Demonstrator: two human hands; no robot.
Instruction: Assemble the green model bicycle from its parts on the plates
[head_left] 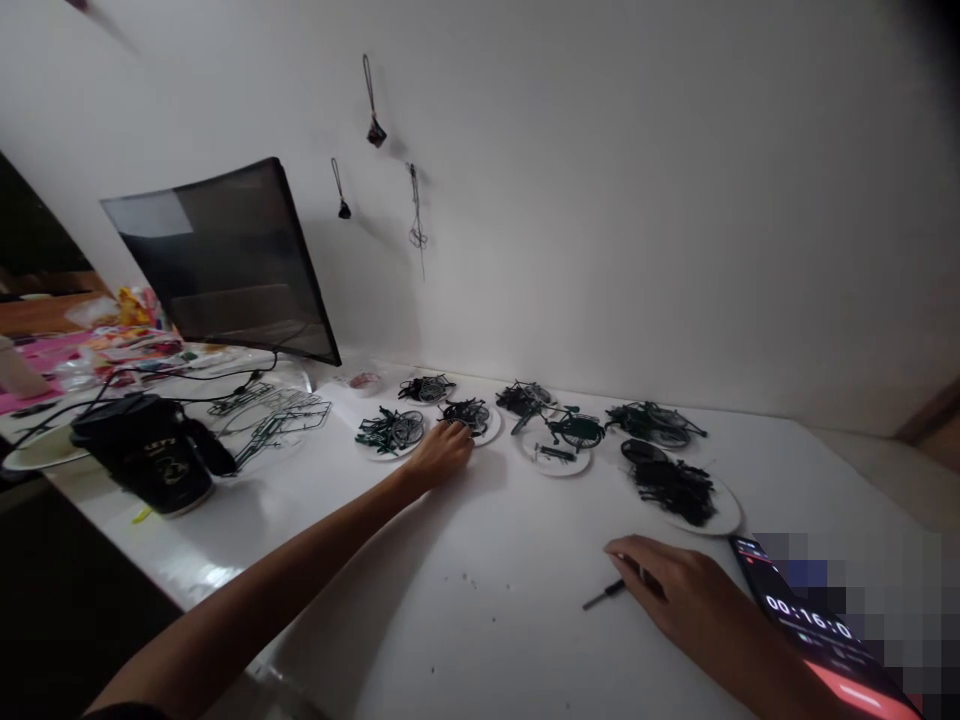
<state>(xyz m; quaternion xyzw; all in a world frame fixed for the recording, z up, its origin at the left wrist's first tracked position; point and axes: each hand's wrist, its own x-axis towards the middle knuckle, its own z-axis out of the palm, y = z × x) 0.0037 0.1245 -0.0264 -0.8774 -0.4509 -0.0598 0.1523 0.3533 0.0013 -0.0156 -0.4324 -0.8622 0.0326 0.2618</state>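
Note:
My left hand (442, 455) reaches out to a white plate (491, 430) at the back, its fingers bent down over dark miniature bicycle parts (463, 412). The fingertips are partly hidden, and what they pinch does not show. My right hand (667, 580) is low over the table, fingers curled around the dark handle of a small screwdriver (602, 597); its shaft points left. Between the hands, a green miniature bicycle frame with a wheel (577, 428) leans over a white plate (559, 468) holding a small dark piece.
More plates of bicycle parts stand nearby, including a black pile (679, 490) and green pieces (390, 430). A phone (810, 620) showing a timer lies at right. At left are a black cup (146, 455), wire frames (277, 425) and a monitor (232, 260). Crumbs dot the table.

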